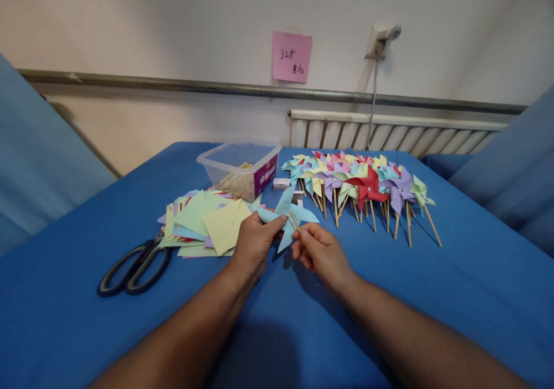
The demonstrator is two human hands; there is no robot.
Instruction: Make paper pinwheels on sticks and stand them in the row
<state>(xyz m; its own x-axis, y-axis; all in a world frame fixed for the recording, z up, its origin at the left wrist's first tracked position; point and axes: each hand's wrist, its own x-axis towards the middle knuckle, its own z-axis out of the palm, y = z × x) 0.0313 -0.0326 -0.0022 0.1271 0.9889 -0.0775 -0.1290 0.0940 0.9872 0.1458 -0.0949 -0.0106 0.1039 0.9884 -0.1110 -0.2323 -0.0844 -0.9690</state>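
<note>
A light-blue paper pinwheel point(284, 203) is pinched between the thumb and fingers of my left hand point(255, 236), its blades spread out. My right hand point(322, 253) grips a short wooden stick point(295, 221), whose upper end lies against the middle of the pinwheel. Whether the stick is fastened to the paper cannot be made out. Close to my left hand is a pile of coloured paper squares point(190, 219), with a yellow square point(225, 224) on top. Dark-handled scissors point(136, 265) lie beside it, blades partly under the paper.
A clear plastic tub point(208, 161) of wooden sticks stands behind the pile. Next to it lies a small box point(281, 184). Many finished pinwheels point(367, 188) cover the right back of the blue tablecloth point(329, 331). Blue curtains point(38, 146) hang at both sides; a radiator point(398, 132) is behind.
</note>
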